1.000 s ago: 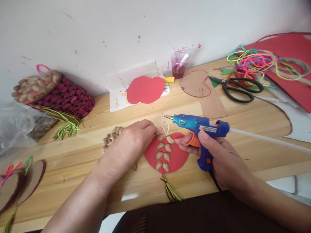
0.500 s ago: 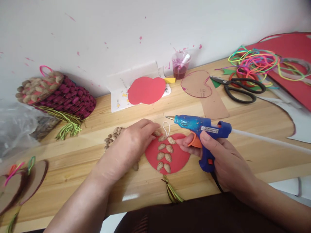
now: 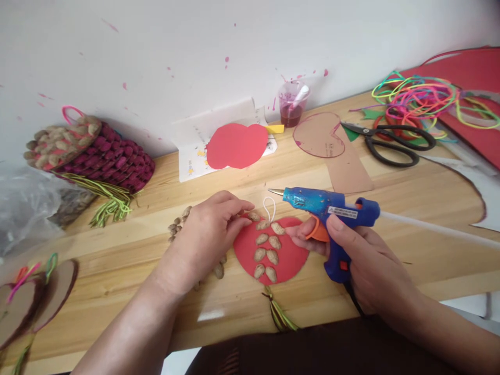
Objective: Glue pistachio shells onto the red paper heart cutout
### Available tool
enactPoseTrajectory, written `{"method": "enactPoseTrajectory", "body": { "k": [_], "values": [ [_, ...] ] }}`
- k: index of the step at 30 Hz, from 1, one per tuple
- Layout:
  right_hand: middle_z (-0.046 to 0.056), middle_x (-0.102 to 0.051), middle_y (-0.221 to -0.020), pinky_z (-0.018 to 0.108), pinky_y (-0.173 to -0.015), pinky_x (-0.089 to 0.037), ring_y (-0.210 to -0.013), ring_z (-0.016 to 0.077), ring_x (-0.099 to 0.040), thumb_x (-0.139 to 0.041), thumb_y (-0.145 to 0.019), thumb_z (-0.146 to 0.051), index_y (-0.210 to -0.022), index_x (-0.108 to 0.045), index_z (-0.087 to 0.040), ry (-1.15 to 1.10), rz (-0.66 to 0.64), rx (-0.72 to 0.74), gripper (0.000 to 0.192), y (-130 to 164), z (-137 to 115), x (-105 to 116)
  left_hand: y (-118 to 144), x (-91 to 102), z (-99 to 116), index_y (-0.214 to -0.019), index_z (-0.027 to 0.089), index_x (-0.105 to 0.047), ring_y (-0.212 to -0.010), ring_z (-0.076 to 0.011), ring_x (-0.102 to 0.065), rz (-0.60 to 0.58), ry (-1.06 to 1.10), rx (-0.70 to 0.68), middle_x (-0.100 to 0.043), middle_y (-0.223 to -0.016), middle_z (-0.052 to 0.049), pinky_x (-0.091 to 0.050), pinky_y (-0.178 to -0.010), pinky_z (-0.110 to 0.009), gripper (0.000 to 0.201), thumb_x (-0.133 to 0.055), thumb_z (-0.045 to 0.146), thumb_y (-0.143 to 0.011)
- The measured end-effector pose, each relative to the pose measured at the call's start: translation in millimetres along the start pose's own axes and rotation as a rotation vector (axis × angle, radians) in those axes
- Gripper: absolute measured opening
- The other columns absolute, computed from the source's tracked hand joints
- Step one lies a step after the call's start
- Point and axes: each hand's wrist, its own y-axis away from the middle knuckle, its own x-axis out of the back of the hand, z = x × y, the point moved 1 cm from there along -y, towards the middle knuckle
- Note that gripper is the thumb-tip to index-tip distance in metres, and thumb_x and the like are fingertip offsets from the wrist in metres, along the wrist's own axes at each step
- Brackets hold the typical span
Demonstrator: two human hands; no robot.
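On the wooden table [image 3: 390, 198], near the front edge, a red apple shape [image 3: 287, 258] is lying flat. Pale shells [image 3: 265, 255] are sitting on it in two rows, and a white loop [image 3: 269, 207] is sticking out at its far end. A green tassel [image 3: 279, 312] is hanging off its near end.

The left hand [image 3: 213, 232] is resting on the left side of the apple shape. Its fingertips [image 3: 244, 216] are pressing together on a shell [image 3: 253, 215] at the far left edge of the red shape. A little pile of loose shells [image 3: 177, 224] is peeking out on the far left side of that hand.

The right hand [image 3: 367, 265] is wrapping tight around the blue glue gun [image 3: 332, 213], with one finger on the orange trigger [image 3: 318, 232]. The gun is sitting just right of the apple shape, and its tip [image 3: 275, 191] is pointing left, hanging just past the loop, not touching it.

Far back, a second red shape [image 3: 236, 146], a cup [image 3: 291, 104], black scissors [image 3: 394, 143] and bright cords [image 3: 417, 96] are lying. A shell basket [image 3: 101, 156] is sitting far left.
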Motion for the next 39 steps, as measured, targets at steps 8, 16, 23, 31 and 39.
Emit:
{"method": "enactPoseTrajectory", "body": {
  "k": [8, 16, 23, 31, 39],
  "values": [
    [0.003, -0.078, -0.091, 0.038, -0.089, -0.064, -0.093, 0.0258, -0.077, -0.073, -0.086, -0.049, -0.079, -0.081, -0.029, 0.001, -0.035, 0.023, 0.023, 0.7, 1.4, 1.4, -0.3, -6.3, 0.1, -0.097, 0.026, -0.079, -0.085, -0.0147, -0.068, 0.019, 0.021, 0.000, -0.072, -0.096, -0.002, -0.054, -0.079, -0.027, 0.018, -0.062, 0.020, -0.093],
    [0.004, -0.079, -0.094, 0.040, -0.092, -0.063, -0.098, 0.0273, -0.076, -0.071, -0.087, -0.050, -0.077, -0.081, -0.028, 0.001, -0.045, 0.014, 0.026, 0.8, 2.1, 1.4, -2.6, -9.5, 2.4, -0.090, 0.023, -0.078, -0.084, -0.0157, -0.069, 0.036, -0.006, -0.001, -0.074, -0.093, -0.002, -0.055, -0.079, -0.029, 0.019, -0.060, 0.017, -0.092],
    [0.004, -0.079, -0.093, 0.038, -0.091, -0.063, -0.100, 0.0278, -0.076, -0.071, -0.087, -0.049, -0.078, -0.080, -0.029, 0.010, -0.042, 0.017, 0.025, 1.0, 1.9, 1.7, -0.9, -10.1, 6.6, -0.088, 0.022, -0.077, -0.084, -0.0155, -0.069, 0.039, -0.029, -0.010, -0.074, -0.092, -0.001, -0.054, -0.078, -0.028, 0.020, -0.059, 0.014, -0.092],
    [0.005, -0.079, -0.091, 0.038, -0.090, -0.063, -0.096, 0.0266, -0.077, -0.072, -0.087, -0.046, -0.077, -0.080, -0.026, -0.024, -0.035, 0.017, 0.024, 0.6, -1.0, -0.7, -0.6, -11.5, 9.0, -0.086, 0.021, -0.076, -0.079, -0.0154, -0.069, 0.045, -0.074, -0.011, -0.074, -0.090, -0.002, -0.055, -0.075, -0.027, 0.021, -0.058, 0.013, -0.092],
    [0.006, -0.079, -0.091, 0.038, -0.090, -0.063, -0.096, 0.0268, -0.078, -0.072, -0.087, -0.047, -0.076, -0.079, -0.025, -0.021, -0.032, 0.026, 0.026, 2.1, -1.5, -1.3, -0.3, -13.4, 10.7, -0.086, 0.021, -0.076, -0.080, -0.0163, -0.068, 0.048, -0.091, 0.030, -0.073, -0.090, -0.002, -0.055, -0.078, -0.029, 0.020, -0.059, 0.011, -0.090]
  ]
}}
